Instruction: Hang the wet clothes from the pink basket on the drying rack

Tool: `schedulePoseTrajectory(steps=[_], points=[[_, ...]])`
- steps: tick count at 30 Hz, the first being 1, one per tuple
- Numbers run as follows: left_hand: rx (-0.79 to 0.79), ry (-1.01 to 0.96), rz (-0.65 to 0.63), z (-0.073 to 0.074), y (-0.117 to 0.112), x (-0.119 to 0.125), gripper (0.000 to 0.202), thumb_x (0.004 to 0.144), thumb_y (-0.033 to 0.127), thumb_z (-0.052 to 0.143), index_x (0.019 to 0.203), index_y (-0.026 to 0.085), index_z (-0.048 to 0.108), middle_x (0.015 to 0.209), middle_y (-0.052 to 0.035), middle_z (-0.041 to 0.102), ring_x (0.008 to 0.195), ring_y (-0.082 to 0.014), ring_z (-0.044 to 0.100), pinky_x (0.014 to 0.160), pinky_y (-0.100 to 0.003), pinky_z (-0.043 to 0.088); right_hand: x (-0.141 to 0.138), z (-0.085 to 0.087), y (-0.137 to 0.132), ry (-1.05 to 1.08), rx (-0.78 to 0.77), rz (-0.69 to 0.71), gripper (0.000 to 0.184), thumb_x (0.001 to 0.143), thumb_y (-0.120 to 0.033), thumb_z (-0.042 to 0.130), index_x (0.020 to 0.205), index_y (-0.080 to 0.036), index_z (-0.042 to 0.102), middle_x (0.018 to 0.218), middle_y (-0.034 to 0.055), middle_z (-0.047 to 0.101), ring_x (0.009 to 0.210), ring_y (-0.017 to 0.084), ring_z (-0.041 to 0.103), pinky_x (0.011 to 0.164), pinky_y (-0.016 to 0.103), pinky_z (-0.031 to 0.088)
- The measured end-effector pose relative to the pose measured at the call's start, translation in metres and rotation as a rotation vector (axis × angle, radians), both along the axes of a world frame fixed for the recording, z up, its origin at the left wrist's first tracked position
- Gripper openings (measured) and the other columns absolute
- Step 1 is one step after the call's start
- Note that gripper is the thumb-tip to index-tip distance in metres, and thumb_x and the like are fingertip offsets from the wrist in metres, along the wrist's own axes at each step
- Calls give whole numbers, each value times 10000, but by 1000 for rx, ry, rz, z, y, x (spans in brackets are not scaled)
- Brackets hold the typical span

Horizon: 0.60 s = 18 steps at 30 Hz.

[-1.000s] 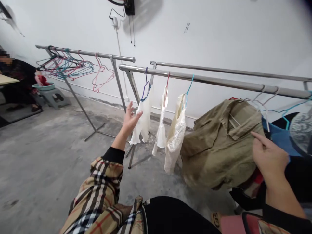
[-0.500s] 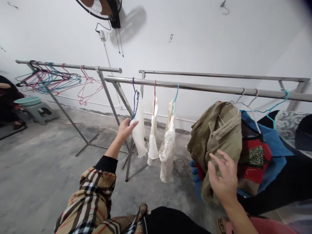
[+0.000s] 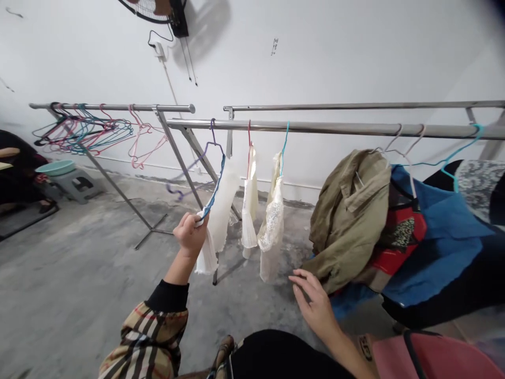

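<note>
My left hand (image 3: 191, 231) is closed on a sheer white garment (image 3: 223, 210) with a blue trim along its upper edge. That garment hangs from a purple hanger (image 3: 213, 141) on the front rail; the hanger's left arm sticks out bare, blurred by motion. To its right hang a pleated white garment (image 3: 248, 210) on a red hanger (image 3: 249, 132) and a lacy cream garment (image 3: 273, 221) on a light-blue hanger (image 3: 285, 138). My right hand (image 3: 313, 302) holds nothing, fingers apart, just below the lower edge of an olive jacket (image 3: 347, 210). Whether it touches the jacket I cannot tell.
The metal front rail (image 3: 323, 127) runs right, past a red garment (image 3: 400, 237) and a blue garment (image 3: 437, 247). Several bare hangers (image 3: 90, 129) crowd the left rack. Beyond it are a grey stool (image 3: 74, 184) with a green basin (image 3: 56, 167) and a seated person (image 3: 18, 179).
My left hand has moved down and left, pulling the white garment's trimmed edge outward. The purple hanger has swung round. My right hand has moved left, away from the olive jacket's front.
</note>
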<state>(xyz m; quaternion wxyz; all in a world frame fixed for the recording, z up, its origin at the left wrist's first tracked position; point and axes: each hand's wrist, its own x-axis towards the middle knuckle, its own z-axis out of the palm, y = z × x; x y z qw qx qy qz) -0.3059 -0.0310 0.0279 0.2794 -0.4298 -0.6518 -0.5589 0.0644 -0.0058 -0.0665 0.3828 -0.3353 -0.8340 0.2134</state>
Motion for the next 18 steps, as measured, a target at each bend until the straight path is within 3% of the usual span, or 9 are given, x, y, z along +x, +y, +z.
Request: schedulePoseTrajectory(steps=[3,7,9,11,12,14,16,18], points=[[-195,-177,-85,-23,-3,19,320,779,403,640,597,201,471,540,45,449,523,-101,398,541,-218,324,-5,-5,-7,-51,-86,70,294,922,-242,466,1130,-225,673,1158,103,646,1103,213,625,963,366,519],[-725,-323,-372,-62,-12,71,258,714,358,675,607,192,508,564,40,484,569,-117,439,573,-226,316,-13,-11,-17,-162,-260,148,438,880,-273,508,1307,-209,580,1291,117,596,1219,236,566,1041,407,463],[-931,-351,-600,-80,-19,105,257,685,344,700,607,187,511,571,38,491,589,-121,448,585,-228,318,-16,-17,-24,-214,-366,192,616,803,-296,604,1401,-208,487,1398,122,523,1298,263,501,1077,429,425],[-1009,-404,-855,-90,-27,139,295,695,386,705,616,181,508,586,39,499,600,-117,451,582,-223,324,-19,-25,-30,-225,-441,243,790,701,-327,701,1438,-242,430,1445,102,485,1330,286,464,1090,439,402],[-1027,-434,-954,-92,-31,155,318,710,414,698,618,179,504,584,42,493,595,-111,442,573,-218,322,-20,-30,-33,-217,-472,269,815,670,-342,721,1429,-280,431,1432,74,504,1312,284,484,1077,426,414],[-1044,-434,-1061,-89,-36,182,361,715,451,703,613,177,490,575,50,473,576,-98,418,547,-211,308,-20,-39,-38,-217,-548,291,653,696,-370,680,1328,-343,517,1307,5,612,1193,263,584,993,376,475],[-1046,-352,-1121,-78,-38,198,378,712,459,718,605,178,488,560,55,465,553,-92,413,525,-208,307,-17,-46,-41,-253,-637,272,350,778,-363,572,1115,-310,649,1086,-13,712,1011,250,671,847,329,523],[-953,-208,-1163,-59,-35,200,347,740,444,714,626,183,516,586,39,517,569,-103,471,550,-215,363,-11,-50,-41,-276,-691,212,243,822,-315,491,931,-236,694,939,18,738,912,247,693,774,306,515]])
